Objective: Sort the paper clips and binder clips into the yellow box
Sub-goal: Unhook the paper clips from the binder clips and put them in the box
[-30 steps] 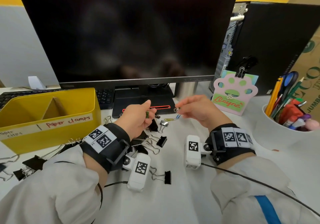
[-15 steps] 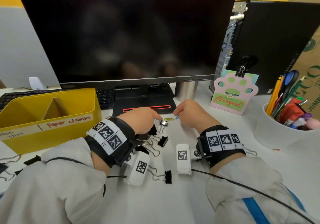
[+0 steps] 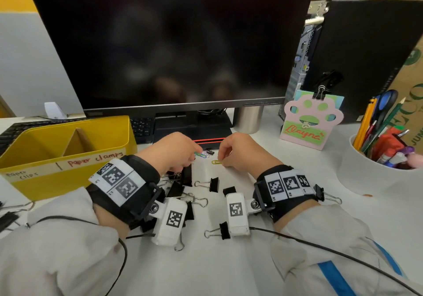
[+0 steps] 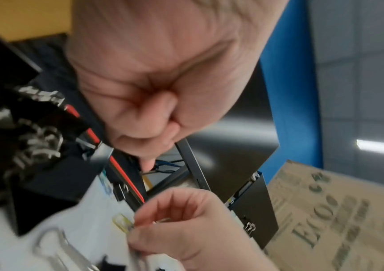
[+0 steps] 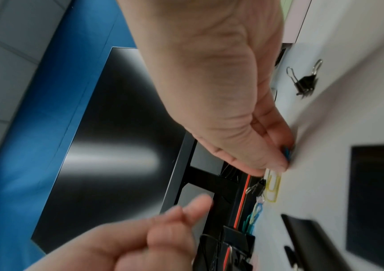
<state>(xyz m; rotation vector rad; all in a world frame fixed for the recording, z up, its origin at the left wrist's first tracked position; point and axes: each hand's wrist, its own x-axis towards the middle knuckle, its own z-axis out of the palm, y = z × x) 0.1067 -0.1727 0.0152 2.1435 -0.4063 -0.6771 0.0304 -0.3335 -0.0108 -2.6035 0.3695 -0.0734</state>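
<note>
Right hand (image 3: 238,151) fingers pinched flat yellow wire paper clip (image 3: 216,162) on white tabletop (image 3: 229,268); left hand (image 3: 174,154) fingers clenched, contents unclear; black monitor base (image 3: 194,128) edge just beyond.

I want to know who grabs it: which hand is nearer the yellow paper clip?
Right. The right hand has its fingertips at the yellow paper clip on the desk; the left hand is off to the clip's left, by the coloured clips.
</note>
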